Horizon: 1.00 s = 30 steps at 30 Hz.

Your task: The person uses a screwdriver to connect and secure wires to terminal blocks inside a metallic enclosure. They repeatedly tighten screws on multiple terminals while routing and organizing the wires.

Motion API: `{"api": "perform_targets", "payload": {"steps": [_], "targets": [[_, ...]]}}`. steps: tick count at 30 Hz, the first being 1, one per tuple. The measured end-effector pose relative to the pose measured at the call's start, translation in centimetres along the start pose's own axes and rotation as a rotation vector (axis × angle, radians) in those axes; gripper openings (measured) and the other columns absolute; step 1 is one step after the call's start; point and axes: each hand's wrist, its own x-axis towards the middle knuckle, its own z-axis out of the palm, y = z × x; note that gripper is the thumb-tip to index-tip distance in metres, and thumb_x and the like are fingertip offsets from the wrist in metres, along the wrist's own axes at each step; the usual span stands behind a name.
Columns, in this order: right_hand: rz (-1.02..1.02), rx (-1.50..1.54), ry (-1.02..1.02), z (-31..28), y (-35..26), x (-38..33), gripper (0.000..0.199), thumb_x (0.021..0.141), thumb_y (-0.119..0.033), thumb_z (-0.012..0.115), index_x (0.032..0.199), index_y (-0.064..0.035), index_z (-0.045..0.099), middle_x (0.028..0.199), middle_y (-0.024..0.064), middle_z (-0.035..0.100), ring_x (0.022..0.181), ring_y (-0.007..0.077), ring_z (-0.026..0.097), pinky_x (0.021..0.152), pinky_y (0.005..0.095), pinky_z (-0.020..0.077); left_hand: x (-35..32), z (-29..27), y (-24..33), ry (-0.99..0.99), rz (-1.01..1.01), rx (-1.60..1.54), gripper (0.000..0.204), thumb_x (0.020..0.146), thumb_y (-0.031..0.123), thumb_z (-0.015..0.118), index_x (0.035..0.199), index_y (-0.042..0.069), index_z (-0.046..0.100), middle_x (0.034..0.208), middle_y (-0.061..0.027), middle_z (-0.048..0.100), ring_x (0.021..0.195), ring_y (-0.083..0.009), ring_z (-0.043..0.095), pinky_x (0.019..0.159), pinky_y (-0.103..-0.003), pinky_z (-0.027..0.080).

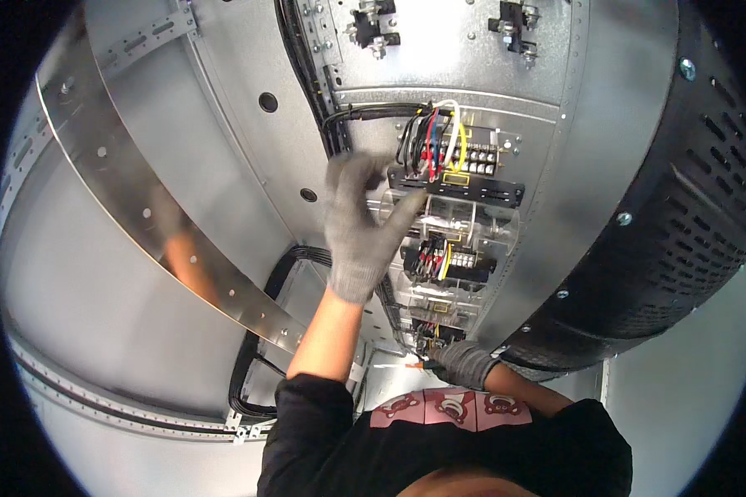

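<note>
1. A person in grey knit gloves works inside a grey sheet-metal electrical cabinet [224, 166]; the left hand [360, 224] is raised, its grip released, fingers spread and blurred, the fingertips touching or just short of the upper terminal block [460, 161] with its bundle of coloured wires [431, 137].

2. The right hand [464, 363] sits low, close to the body, clenched at the lowest terminal block [439, 331]; something orange shows just beside it, but whether the hand grasps a tool or a wire cannot be told.

3. Between the hands, a middle terminal block [452, 263] sits behind clear plastic covers [464, 219], all on one mounting plate.

4. A likely risk: the loose glove fingers could snag the red, blue, yellow and white leads and pull one from its terminal, since they bunch tightly where the hand reaches.

5. Another: working at two blocks at once, the person could bridge bare contacts if the panel is live; the picture does not show whether it is.

6. Hard to make out: the left fingertips are smeared, the lowest block is half hidden by the right hand and a dark sleeve [489, 439], and the fisheye rim cuts off the black perforated panel [680, 232].
</note>
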Motion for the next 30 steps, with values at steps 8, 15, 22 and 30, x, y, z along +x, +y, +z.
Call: {"api": "perform_targets", "payload": {"steps": [8,15,22,30], "targets": [[0.234,0.55,0.491,-2.2,-3.4,-3.4,0.032,0.085,-0.029,0.067,0.107,-0.0057,0.063,0.079,0.0146,0.066,0.072,0.0264,0.066,0.068,0.0371,0.051,2.0,1.2,-4.5,-0.156,0.092,-0.338,0.027,0.073,0.001,0.073,0.096,0.004,0.059,0.088,-0.0036,0.056,0.075,-0.0123,0.052,0.07,-0.027,0.046],[0.235,1.039,1.09,-7.1,-8.8,-4.6,0.021,0.087,-0.021,0.066,0.1,-0.0036,0.064,0.081,0.0033,0.063,0.072,0.0122,0.058,0.068,0.0285,0.0486,2.5,2.6,-6.3,-0.26,0.038,-0.615,0.021,0.079,-0.003,0.067,0.097,0.003,0.06,0.092,-0.0059,0.054,0.08,-0.0151,0.056,0.068,-0.026,0.048],[0.188,0.935,1.469,-11.0,-10.6,-3.0,0.04,0.08,-0.035,0.075,0.095,-0.0011,0.059,0.072,0.0028,0.059,0.059,0.0101,0.054,0.052,0.0228,0.042,2.6,2.9,-6.3,-0.183,0.136,-0.651,0.024,0.072,0.003,0.073,0.093,0.005,0.062,0.086,-0.0077,0.054,0.078,-0.0206,0.056,0.066,-0.029,0.049],[0.1,0.611,1.582,-15.4,-10.1,-2.5,0.024,0.08,-0.007,0.071,0.101,-0.0043,0.059,0.083,0.0026,0.063,0.066,0.009,0.057,0.055,0.0227,0.0461,3.4,2.2,-7.0,-0.352,0.009,-0.791,0.027,0.074,0.008,0.075,0.096,0.005,0.061,0.088,-0.0033,0.053,0.073,-0.0114,0.052,0.063,-0.024,0.043]]}}
